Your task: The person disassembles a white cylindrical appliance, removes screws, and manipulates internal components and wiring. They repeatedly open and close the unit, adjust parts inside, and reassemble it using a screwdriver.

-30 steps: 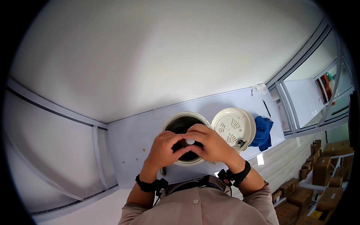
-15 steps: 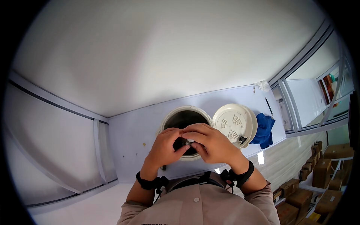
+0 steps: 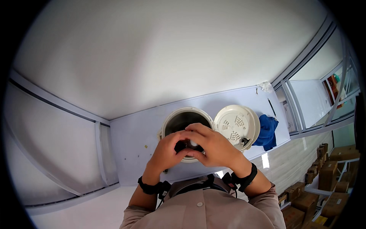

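My left hand (image 3: 166, 150) and my right hand (image 3: 216, 146) meet over the mouth of a cream round housing, like a rice cooker body (image 3: 170, 116). Their fingers curl toward each other, fingertips and thumbs touching, forming a ring. In the gap between them shows a small piece with a white round top (image 3: 193, 143). Both hands seem closed on it; most of it is hidden by the fingers. The housing's inside is dark, and its near part is covered by my hands. Right beside it lies a cream round vented cover (image 3: 225, 133).
A small black part (image 3: 244, 141) is on the cover's near edge. Farther right are a blue cloth (image 3: 269, 131), a dark pen-like stick (image 3: 272, 107) and crumpled clear plastic (image 3: 264, 87). Small bits dot the table (image 3: 129, 133) at left. Cardboard boxes (image 3: 327, 175) stand beyond, lower right.
My right fingers have lifted and arched slightly, and the thumbs have come together. The gap between my hands looks rounder. The housing and cover appear shifted slightly left in view.
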Demonstrator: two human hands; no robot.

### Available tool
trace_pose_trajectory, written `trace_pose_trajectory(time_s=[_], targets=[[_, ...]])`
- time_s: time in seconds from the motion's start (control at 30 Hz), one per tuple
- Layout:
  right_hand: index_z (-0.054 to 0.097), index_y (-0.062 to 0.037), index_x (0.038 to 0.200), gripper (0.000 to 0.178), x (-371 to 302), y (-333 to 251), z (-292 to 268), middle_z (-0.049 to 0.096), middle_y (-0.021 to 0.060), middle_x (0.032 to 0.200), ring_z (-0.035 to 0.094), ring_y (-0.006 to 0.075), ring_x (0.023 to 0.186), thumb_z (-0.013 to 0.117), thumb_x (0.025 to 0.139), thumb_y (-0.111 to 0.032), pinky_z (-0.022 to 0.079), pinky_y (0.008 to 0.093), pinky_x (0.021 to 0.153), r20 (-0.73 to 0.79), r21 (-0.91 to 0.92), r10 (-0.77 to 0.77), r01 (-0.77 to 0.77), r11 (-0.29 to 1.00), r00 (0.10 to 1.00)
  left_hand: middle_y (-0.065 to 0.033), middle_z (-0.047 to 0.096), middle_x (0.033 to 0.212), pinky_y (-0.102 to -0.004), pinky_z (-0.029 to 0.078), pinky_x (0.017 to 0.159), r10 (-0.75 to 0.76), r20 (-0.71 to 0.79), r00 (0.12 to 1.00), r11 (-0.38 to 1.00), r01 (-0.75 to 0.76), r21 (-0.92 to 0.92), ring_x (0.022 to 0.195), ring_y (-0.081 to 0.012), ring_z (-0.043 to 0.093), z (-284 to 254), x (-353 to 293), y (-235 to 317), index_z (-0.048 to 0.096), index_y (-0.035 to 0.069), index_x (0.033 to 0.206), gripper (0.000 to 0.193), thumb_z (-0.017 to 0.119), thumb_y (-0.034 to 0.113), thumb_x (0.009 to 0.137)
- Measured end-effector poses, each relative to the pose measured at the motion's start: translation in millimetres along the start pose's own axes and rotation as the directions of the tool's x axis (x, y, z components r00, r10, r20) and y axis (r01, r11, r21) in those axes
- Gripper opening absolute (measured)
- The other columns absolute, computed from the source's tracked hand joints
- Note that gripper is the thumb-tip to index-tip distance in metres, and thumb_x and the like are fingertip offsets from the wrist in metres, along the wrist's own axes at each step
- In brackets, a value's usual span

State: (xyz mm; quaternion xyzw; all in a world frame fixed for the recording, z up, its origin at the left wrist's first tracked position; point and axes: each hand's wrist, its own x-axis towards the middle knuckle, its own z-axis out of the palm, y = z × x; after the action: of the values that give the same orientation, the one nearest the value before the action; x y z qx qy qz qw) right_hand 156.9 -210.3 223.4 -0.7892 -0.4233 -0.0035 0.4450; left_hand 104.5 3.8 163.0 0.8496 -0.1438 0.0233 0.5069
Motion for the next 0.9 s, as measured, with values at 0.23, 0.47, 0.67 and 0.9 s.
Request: trace_pose_trajectory(time_s=[0.23, 0.47, 0.67, 0.9], targets=[[0.071, -0.0029, 0.113, 0.035, -6, 5, 2, 0.064, 0.0113, 0.125, 0.071, 0.0329, 0.103, 0.083, 0.085, -0.019, 0.061, 0.0421, 0.083, 0.069, -0.202, -0.093, 0.105, 0.974, 0.993, -0.0111, 0.074, 0.12, -0.0435, 0.05, 0.111, -0.041, 0.048, 0.998, 0.997, 0.038, 0.063, 0.117, -0.0327, 0.07, -5, -4, 11, 0.059, 0.005, 0.136, 0.078, 0.096, 0.018, 0.069], [0.068, -0.0038, 0.083, 0.051, -5, -5, 16, 0.057, 0.0096, 0.089, 0.065, 0.0272, 0.072, 0.079, 0.087, -0.053, 0.055, 0.039, 0.06, -0.047, -0.433, -0.006, -0.015, 0.901, 0.999, -0.0072, 0.074, 0.115, -0.0573, 0.029, 0.127, 0.106, -0.048, 0.993, 0.939, -0.084, 0.333, 0.11, -0.0281, 0.07, -4, -10, 16, 0.068, 0.009, 0.118, 0.068, 0.098, 0.032, 0.061], [0.056, -0.0077, 0.068, 0.067, -3, -11, 32, 0.052, 0.0085, 0.072, 0.058, 0.0265, 0.054, 0.069, 0.09, -0.069, 0.046, 0.0391, 0.046, -0.145, -0.548, 0.108, -0.171, 0.819, 0.983, -0.0013, 0.074, 0.091, -0.0528, 0.041, 0.121, 0.207, -0.152, 0.966, 0.939, -0.153, 0.308, 0.094, -0.0234, 0.072, 10, -8, -6, 0.074, 0.012, 0.094, 0.031, 0.091, 0.025, 0.072], [0.065, -0.0034, 0.098, 0.033, 6, -30, 15, 0.061, 0.0125, 0.096, 0.067, 0.0307, 0.07, 0.084, 0.087, -0.028, 0.056, 0.0425, 0.06, -0.13, -0.144, 0.041, -0.06, 0.988, 0.991, -0.0061, 0.077, 0.095, -0.0526, 0.037, 0.123, 0.159, -0.081, 0.984, 0.949, -0.129, 0.287, 0.092, -0.0268, 0.074, -5, -5, -4, 0.075, 0.009, 0.11, 0.035, 0.084, 0.016, 0.078]])
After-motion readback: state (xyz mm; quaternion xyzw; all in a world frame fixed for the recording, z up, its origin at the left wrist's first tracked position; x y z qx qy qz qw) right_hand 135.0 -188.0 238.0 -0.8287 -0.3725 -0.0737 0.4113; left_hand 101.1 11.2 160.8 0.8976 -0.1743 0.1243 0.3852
